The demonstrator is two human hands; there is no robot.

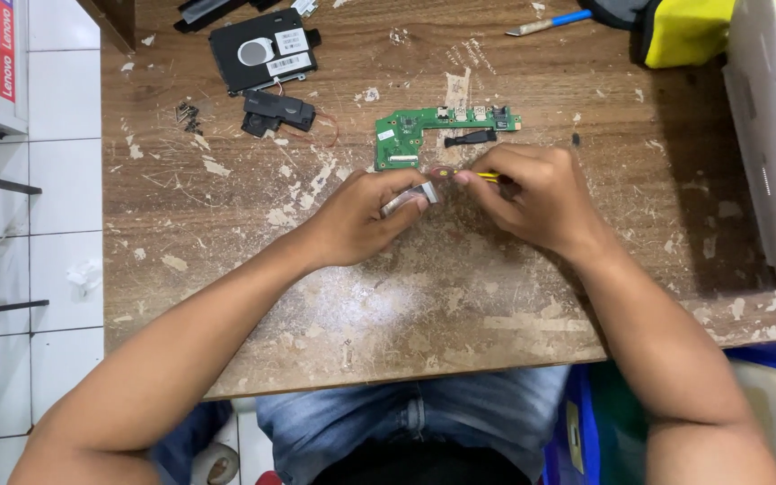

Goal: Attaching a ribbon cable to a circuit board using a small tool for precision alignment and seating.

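My left hand grips a small flat silver metal part between thumb and fingers at the table's middle. My right hand is closed around a thin yellow-handled tool, whose tip points left toward the silver part. Just beyond both hands lies a green L-shaped circuit board with a small black piece beside it.
A black hard drive and a black speaker module lie at the back left, small screws beside them. A blue-handled tool and yellow-black bag sit at the back right. A white case lines the right edge of the worn wooden table.
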